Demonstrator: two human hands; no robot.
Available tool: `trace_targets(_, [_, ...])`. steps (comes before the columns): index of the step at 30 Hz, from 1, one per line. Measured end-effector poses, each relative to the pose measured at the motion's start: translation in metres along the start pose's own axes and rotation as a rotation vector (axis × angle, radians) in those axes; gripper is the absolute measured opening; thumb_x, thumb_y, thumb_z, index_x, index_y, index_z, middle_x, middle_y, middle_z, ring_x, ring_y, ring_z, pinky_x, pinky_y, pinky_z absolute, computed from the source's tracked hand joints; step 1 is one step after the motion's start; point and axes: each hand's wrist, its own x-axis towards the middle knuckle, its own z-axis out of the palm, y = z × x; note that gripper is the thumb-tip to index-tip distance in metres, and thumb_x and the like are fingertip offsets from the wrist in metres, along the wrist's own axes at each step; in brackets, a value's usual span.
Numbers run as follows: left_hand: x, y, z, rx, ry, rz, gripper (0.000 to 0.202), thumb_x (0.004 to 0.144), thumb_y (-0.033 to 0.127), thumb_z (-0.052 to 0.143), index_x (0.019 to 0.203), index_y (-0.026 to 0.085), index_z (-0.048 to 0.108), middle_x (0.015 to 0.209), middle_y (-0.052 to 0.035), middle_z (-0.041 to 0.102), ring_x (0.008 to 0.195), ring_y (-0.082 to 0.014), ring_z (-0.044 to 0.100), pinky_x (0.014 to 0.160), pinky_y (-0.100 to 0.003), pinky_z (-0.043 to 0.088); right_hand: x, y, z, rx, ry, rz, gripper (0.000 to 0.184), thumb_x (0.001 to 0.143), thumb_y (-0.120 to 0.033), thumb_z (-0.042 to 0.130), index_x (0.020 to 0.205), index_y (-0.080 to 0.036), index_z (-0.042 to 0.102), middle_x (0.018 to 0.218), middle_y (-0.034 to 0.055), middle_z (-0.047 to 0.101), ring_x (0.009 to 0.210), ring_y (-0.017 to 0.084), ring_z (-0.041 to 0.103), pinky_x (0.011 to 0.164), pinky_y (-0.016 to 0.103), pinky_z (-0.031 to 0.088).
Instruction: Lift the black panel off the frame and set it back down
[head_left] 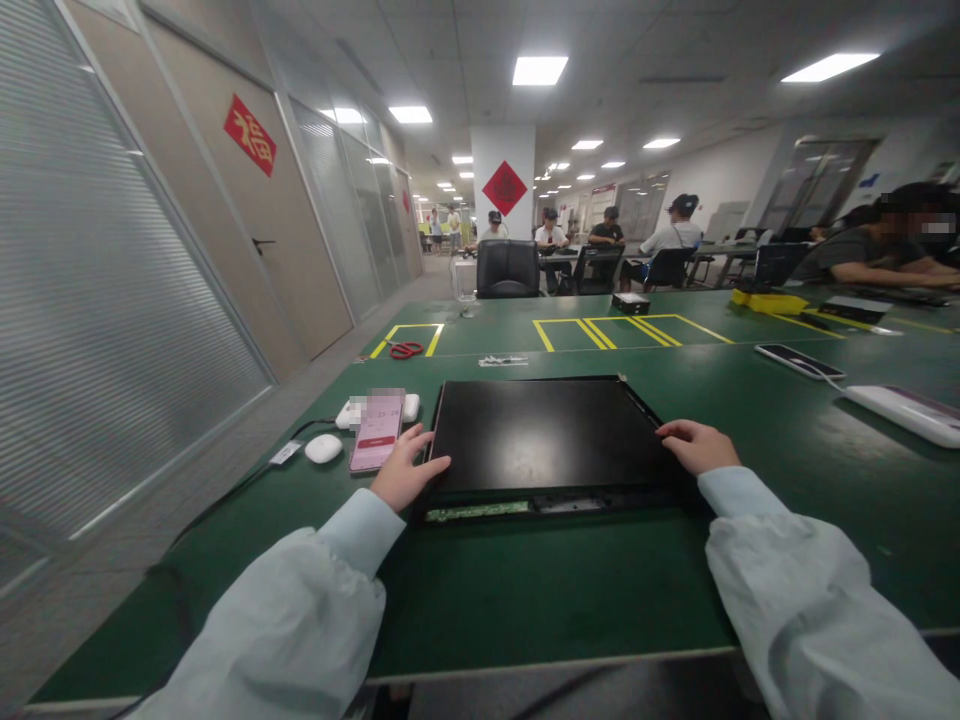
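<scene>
Black panel [544, 430] lies flat in front of me, over a dark frame [577, 503] on the green table [562, 600]. Along its near edge, a green circuit strip [480, 512] shows inside the frame. My left hand [405, 468] is spread wide at the panel's left edge, thumb apart from the fingers and touching the panel. My right hand [697, 447] is narrow, its curled fingertips at the right edge; I cannot tell whether they grip it. Just beside my left hand is a pink-screened phone [379, 440], with 1 white rounded case [323, 449] to its left. Beyond the panel lie red-handled scissors [406, 350]. Well to my right, a white device [907, 413] rests. Several people [679, 230] sit farther off.
</scene>
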Motion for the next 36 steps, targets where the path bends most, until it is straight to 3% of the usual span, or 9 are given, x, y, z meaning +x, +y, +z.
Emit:
trace_targets(3, [0.002, -0.007, 0.001, 0.07, -0.023, -0.001, 0.044, 0.05, 0.031, 0.087, 0.089, 0.019, 0.074, 0.142, -0.0156, 0.053, 0.143, -0.0399, 0.036, 0.12, -0.046, 0.021, -0.001, -0.001, 0.0, -0.015, -0.001, -0.013, 0.018, 0.062, -0.026, 0.061, 0.071, -0.028, 0.076, 0.073, 0.0, 0.073, 0.073, 0.021, 0.067, 0.074, 0.032, 0.051])
trace_targets(9, [0.008, -0.019, 0.003, 0.415, -0.111, 0.029, 0.052, 0.065, 0.042, 0.072, 0.11, 0.014, 0.07, 0.148, -0.0184, 0.047, 0.142, -0.0351, 0.04, 0.12, -0.046, 0.024, -0.003, -0.004, 0.001, -0.031, -0.006, 0.0, 0.016, 0.063, -0.027, 0.061, 0.071, -0.027, 0.075, 0.073, -0.0005, 0.073, 0.076, 0.02, 0.067, 0.075, 0.031, 0.051])
trace_targets(16, [0.006, -0.017, 0.006, 0.567, -0.112, 0.071, 0.054, 0.07, 0.039, 0.066, 0.115, 0.009, 0.069, 0.146, -0.021, 0.048, 0.14, -0.0359, 0.044, 0.119, -0.045, 0.029, -0.005, -0.008, -0.001, -0.075, -0.016, -0.007, 0.015, 0.064, -0.026, 0.062, 0.071, -0.027, 0.075, 0.073, -0.0004, 0.073, 0.076, 0.02, 0.067, 0.074, 0.03, 0.05])
trace_targets(36, [0.011, -0.019, 0.004, 0.397, -0.021, 0.071, 0.023, 0.066, 0.024, 0.066, 0.086, 0.017, 0.074, 0.131, -0.0147, 0.065, 0.127, -0.0338, 0.057, 0.114, -0.046, 0.036, -0.006, -0.009, -0.003, -0.128, -0.039, -0.006, 0.014, 0.067, -0.029, 0.061, 0.069, -0.027, 0.075, 0.073, 0.0009, 0.073, 0.077, 0.021, 0.067, 0.071, 0.03, 0.049])
